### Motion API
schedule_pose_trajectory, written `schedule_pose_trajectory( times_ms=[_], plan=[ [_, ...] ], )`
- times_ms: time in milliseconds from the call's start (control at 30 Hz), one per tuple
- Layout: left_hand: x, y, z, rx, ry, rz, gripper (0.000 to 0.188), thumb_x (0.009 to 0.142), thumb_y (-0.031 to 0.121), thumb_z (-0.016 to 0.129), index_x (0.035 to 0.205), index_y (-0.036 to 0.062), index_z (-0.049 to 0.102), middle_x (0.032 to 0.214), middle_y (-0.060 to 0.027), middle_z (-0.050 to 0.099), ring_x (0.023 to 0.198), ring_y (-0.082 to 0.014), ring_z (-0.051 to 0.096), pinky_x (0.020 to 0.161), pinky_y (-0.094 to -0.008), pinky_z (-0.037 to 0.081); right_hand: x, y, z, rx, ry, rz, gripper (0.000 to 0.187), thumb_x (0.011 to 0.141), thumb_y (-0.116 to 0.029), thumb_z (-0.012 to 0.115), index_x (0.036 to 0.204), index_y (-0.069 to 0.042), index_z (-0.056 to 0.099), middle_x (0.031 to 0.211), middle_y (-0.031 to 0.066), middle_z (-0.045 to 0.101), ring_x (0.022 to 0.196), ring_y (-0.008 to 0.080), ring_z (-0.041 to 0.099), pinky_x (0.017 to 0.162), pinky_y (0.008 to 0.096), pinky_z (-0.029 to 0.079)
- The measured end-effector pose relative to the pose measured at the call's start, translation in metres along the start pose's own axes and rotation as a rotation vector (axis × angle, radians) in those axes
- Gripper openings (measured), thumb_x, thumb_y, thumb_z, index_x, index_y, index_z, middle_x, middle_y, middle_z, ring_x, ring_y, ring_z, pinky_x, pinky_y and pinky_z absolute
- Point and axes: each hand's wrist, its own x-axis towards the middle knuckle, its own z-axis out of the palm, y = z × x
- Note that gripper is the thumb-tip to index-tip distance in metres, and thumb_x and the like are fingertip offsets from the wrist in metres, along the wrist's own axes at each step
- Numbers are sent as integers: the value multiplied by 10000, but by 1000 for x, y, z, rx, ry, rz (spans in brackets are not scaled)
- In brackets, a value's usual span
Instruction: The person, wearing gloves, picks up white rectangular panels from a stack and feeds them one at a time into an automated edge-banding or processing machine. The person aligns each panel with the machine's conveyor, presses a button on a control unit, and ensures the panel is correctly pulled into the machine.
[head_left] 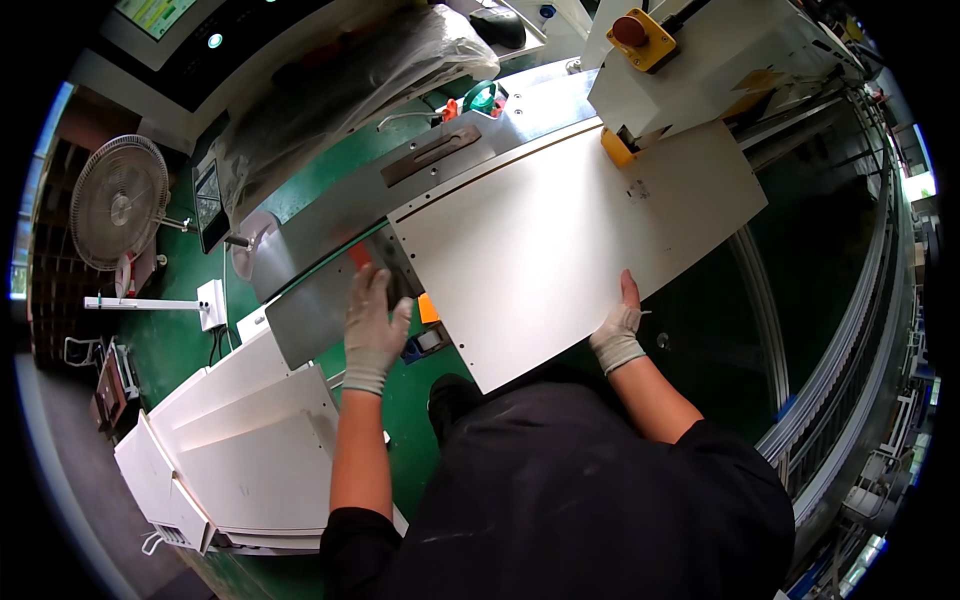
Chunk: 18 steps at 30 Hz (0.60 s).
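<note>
A large white panel [530, 240] with small holes along its left edge lies on the machine bed in front of me. My right hand [619, 329], in a pale glove, grips its near edge; the thumb lies on top and the other fingers are hidden beneath. Left of the panel, my left hand [374, 330] is raised with its gloved fingers stretched out, holding nothing. It hovers near the metal table plate [312, 318], apart from the panel. A metal guide bar [335, 213] runs along the panel's far side.
White panels [265, 455] lie stacked at the lower left. A machine head with a red push button [629, 32] overhangs the panel's far right. A round fan [120, 203] stands at the far left. Metal rails [850, 330] curve along the right.
</note>
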Motion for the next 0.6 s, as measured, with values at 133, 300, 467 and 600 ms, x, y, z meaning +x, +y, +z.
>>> schedule_pose_trajectory(
  times_ms=[133,300,467,600],
  plan=[
    [12,-48,37,126,135,-50,447,979,328,588,1336,60,605,1448,-160,584,1345,-388,541,1134,-487,428,28,-42,-10,75,-111,-34,514,1030,-419,585,1362,-27,600,1311,103,644,1197,291,598,1074,402,472],
    [4,-54,47,176,189,-21,407,971,296,564,1298,61,626,1427,-157,601,1341,-378,552,1112,-498,448,20,-57,-13,-77,-62,-217,510,1031,-407,567,1363,-21,594,1329,108,649,1219,296,618,1089,431,486],
    [5,-48,41,202,170,-17,398,940,273,578,1279,75,637,1409,-136,614,1329,-366,565,1079,-496,459,-16,5,13,113,99,-18,472,1020,-390,624,1338,-42,617,1293,125,675,1179,322,635,1074,447,499],
    [6,-45,41,253,157,-38,410,913,273,589,1282,102,644,1402,-97,623,1317,-338,577,1034,-475,477,-4,-28,26,48,60,49,586,999,-485,615,1374,-35,602,1338,147,657,1211,355,622,1086,476,485]
  ],
)
